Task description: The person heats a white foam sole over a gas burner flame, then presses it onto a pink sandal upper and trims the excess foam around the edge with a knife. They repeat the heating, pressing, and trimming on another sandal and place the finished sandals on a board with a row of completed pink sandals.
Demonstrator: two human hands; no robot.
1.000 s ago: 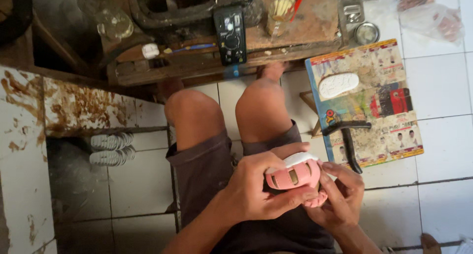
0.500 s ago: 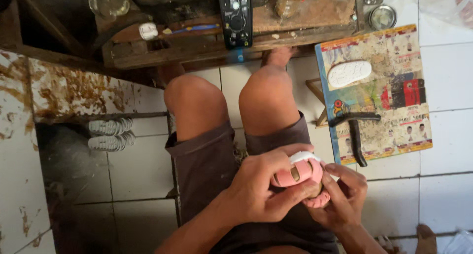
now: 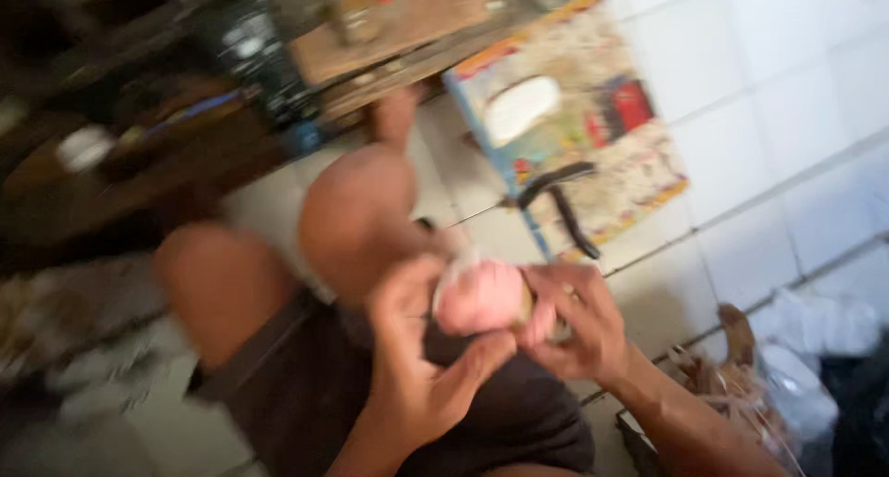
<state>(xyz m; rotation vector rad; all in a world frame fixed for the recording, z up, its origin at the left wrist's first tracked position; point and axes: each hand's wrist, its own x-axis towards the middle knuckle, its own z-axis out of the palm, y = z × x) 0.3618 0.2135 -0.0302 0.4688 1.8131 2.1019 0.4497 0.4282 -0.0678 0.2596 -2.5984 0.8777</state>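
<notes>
White floor tiles point(image 3: 796, 116) fill the right side of the blurred view, with a dark wooden workbench point(image 3: 120, 162) cluttered with tools across the top left. On the floor beside the person's knees point(image 3: 352, 208) lies a printed cardboard sheet point(image 3: 639, 171), carrying a pale oval piece point(image 3: 520, 109) and a pair of dark-handled pliers point(image 3: 560, 204).

Over the lap, above dark shorts point(image 3: 315, 384), both hands meet around a small pink rounded object point(image 3: 482, 296). It sits between them, touching both. The left hand point(image 3: 417, 366) comes up from below and to the left, thumb and fingers curled around the object's left and lower sides, clasping it. The right hand point(image 3: 579, 324) closes in from the right, its fingertips pressed against the object's right end, pinching there; whether it also holds a small tool is lost in the motion blur.

The object's longer axis runs roughly left to right, from one palm toward the other, so each hand meets one end. The left hand cradles more of its body, and the right hand touches only the end. The pliers lie up and to the right, nearer the right hand, well apart from both. At lower right, a heap of clear bags and scraps point(image 3: 778, 384) rests on the floor.
</notes>
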